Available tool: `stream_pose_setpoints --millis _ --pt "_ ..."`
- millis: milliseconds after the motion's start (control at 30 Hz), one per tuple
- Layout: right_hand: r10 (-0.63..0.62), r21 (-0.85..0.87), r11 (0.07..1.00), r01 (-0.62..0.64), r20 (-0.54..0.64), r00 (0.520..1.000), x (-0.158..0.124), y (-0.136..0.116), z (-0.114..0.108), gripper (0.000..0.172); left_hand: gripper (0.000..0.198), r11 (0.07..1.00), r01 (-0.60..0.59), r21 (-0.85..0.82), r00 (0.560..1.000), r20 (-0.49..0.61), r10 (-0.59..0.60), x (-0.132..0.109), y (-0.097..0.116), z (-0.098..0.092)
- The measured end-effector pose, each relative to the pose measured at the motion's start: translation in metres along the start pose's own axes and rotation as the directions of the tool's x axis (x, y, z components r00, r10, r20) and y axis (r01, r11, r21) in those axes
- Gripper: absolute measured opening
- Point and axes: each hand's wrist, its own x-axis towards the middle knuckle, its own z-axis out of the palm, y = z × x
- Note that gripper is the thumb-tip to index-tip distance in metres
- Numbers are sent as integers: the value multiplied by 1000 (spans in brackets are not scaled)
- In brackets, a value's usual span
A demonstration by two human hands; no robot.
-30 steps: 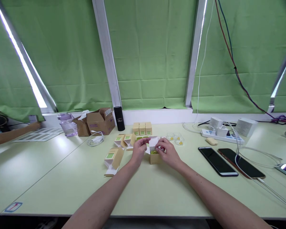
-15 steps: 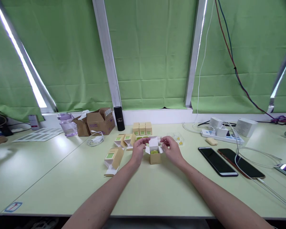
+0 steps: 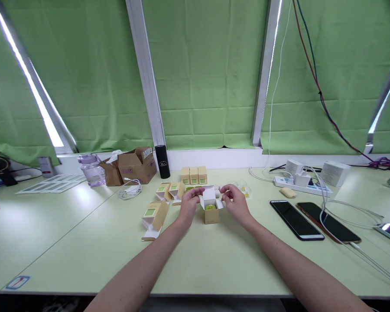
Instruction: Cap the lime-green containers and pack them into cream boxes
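A small kraft cardboard box (image 3: 212,217) stands upright in front of me with its white lid and side flaps raised. A green round item (image 3: 210,207) shows inside its mouth. My left hand (image 3: 190,203) is at the box's left side, fingers stretched toward the lid and thumb near the left flap. On the other side my right hand (image 3: 234,202) curves its fingers close to the right flap, thumb and fingertips a little apart. Whether either hand touches the cardboard is hard to see. Behind the hands, a white item (image 3: 217,191) is partly hidden.
Opened kraft boxes (image 3: 155,215) lie to the left, and three closed ones (image 3: 194,175) stand behind. A clear plastic tray (image 3: 248,190) is at the back. Phones (image 3: 295,219), cables and a power strip (image 3: 303,187) occupy the right. A brown carton (image 3: 137,168) and black cylinder (image 3: 163,162) stand back left.
The box and its flaps have shifted slightly to the right. My right hand's fingers have moved a little, while my left hand stays almost in place. Another person's hand at far left has drawn back.
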Motion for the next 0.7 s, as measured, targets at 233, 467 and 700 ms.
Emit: stream_pose_setpoints --millis 233,467,700 --pt "6 -4 1000 -6 -18 1000 1 5 0 21 40 999 -26 -30 1000 15 27 0 -3 1" --pt "44 -16 999 -44 -6 999 1 7 0 22 39 999 -41 -11 999 29 41 0 -8 -1" --pt "57 -19 998 -57 3 998 1 5 1 22 39 998 -56 37 997 59 54 -2 -12 1"
